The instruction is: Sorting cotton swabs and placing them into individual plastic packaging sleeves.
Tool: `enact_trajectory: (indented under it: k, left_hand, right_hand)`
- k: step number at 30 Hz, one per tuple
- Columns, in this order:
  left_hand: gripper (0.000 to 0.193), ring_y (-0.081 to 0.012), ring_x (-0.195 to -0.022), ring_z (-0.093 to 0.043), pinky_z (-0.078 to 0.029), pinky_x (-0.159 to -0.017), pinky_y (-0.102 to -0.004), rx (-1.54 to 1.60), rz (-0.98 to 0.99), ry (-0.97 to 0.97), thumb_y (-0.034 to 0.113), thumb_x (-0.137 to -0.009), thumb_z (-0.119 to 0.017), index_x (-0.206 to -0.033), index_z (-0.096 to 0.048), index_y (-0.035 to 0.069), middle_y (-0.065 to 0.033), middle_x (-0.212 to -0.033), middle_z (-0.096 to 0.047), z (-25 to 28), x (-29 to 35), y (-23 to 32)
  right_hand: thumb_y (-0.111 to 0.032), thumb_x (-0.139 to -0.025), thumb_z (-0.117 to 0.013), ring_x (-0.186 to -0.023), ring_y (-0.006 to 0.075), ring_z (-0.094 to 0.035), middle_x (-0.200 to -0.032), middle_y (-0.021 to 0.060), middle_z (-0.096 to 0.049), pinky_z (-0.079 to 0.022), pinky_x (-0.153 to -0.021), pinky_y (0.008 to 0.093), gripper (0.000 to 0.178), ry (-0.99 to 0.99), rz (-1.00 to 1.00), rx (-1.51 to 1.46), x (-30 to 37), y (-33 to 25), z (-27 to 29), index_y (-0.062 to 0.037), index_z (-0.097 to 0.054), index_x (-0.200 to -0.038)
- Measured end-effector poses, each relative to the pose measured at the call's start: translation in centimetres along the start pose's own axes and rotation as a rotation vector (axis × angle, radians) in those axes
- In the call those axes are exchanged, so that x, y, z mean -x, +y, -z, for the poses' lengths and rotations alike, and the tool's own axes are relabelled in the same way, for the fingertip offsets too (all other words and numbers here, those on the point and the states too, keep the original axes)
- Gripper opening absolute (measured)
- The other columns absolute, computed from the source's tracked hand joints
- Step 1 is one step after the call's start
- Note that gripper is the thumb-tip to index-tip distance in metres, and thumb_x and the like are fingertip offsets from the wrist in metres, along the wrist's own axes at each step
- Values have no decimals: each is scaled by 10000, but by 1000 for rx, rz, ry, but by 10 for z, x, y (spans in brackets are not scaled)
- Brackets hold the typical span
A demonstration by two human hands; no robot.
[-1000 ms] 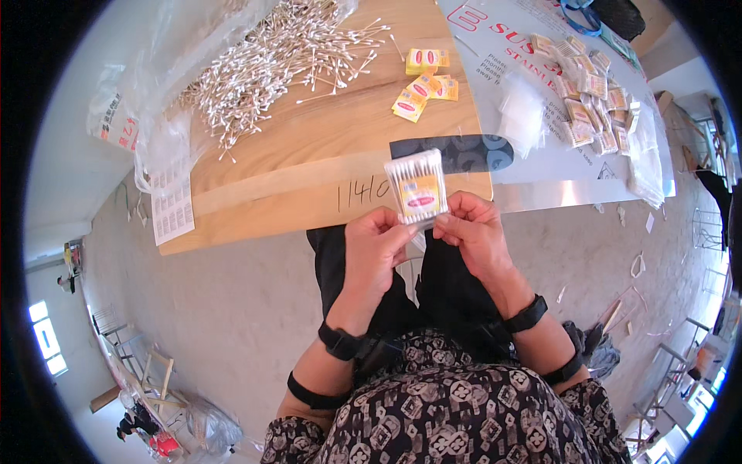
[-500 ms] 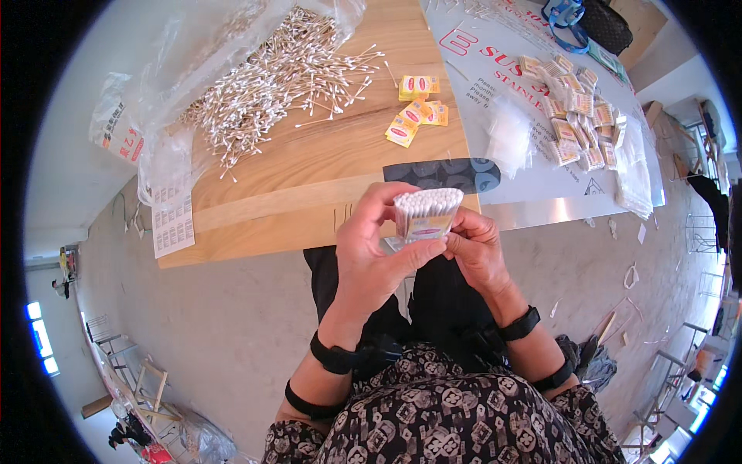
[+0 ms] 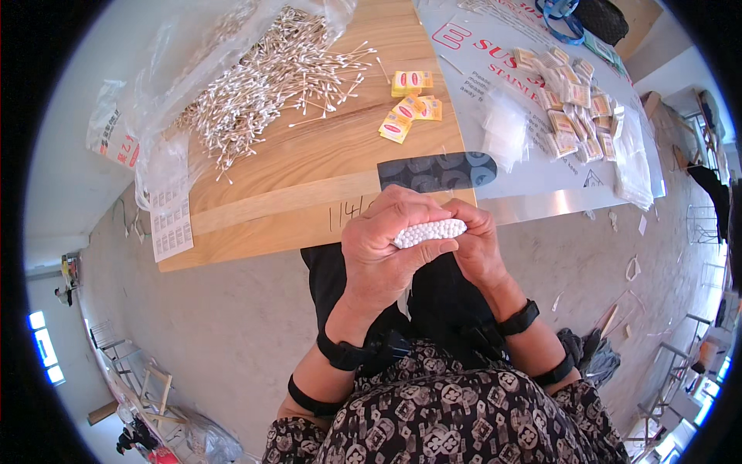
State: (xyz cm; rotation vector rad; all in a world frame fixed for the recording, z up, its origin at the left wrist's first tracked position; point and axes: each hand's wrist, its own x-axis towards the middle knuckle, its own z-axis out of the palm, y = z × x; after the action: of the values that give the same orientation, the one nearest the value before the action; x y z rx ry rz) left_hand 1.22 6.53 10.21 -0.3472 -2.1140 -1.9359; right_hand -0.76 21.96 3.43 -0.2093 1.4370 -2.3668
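"In front of the near edge of the wooden board [image 3: 309, 166], by its right corner: state of the grip?"

"Left hand [image 3: 375, 246] closed snugly on a swab bundle [image 3: 430, 232], thumb along the near side, fingers curled over the far side. White tips face up, packed in a flattened oval."

"Right hand [image 3: 482, 243]?"

"Also by the board's right corner, fingers bent in at the bundle's right end. Fingertips partly hidden; cannot tell whether they pinch it."

"On the board itself?"

"Right part, beyond the hands: dark patterned strip [image 3: 433, 172], running past the board's right edge onto the metal sheet [image 3: 533, 206]. Farther from the near edge: yellow cards [image 3: 396, 127], one stack and a few overlapping."

"Loose swabs [image 3: 259, 93]?"

"Heaped on the board's far left part, sticks crossing every way, clear plastic bag [image 3: 164, 158] along the heap's left side. White printed sheet [image 3: 171, 228] at the board's left edge, by the front corner."

"Right of the board?"

"On the metal: thin clear sachets [image 3: 502, 135] nearest the board, then a mound of filled swab packs [image 3: 576, 95], then a clear plastic sleeve [image 3: 635, 174]. Blue strap [image 3: 564, 29] beyond, toward the far end."
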Motion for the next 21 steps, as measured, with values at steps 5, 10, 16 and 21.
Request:
enact_trajectory:
  k: [5,10,16,21]
  left_hand:
    - [325,-171,-858,-618,-491,-753,-275,-33,21,-50,63,-680,-829,-966,-695,-12,-95,-944,-661,5,-4,5]
    - [269,-186,-892,-625,-500,-780,-281,-56,47,-114,30,-745,-772,-991,-679,-27,-118,-980,-654,8,-5,0]
    - [252,-147,-899,-631,-507,-789,-280,102,358,3,56,-763,-771,-988,-671,2,-63,-994,-674,-1,2,-10]
    - [226,-87,-874,-639,-505,-771,-251,220,644,-11,44,-810,-740,-1017,-683,-27,-42,-941,-700,-6,9,-24]
  right_hand:
    - [-4,-891,-638,-659,44,-513,-794,10,-648,-412,-589,198,33,16,-2,-76,-1,1,-1,-14,-651,-920]
    - [6,-883,-639,-670,46,-531,-803,3,-656,-425,-604,198,49,52,-29,-33,2,0,6,-20,-656,-921]
    - [5,-887,-638,-791,51,-582,-860,-20,-649,-477,-716,209,43,65,-58,-184,5,14,-1,-20,-653,-919]
    - [0,-892,-635,-827,58,-585,-879,-18,-644,-471,-774,216,36,54,-37,-165,5,3,6,-18,-645,-921]
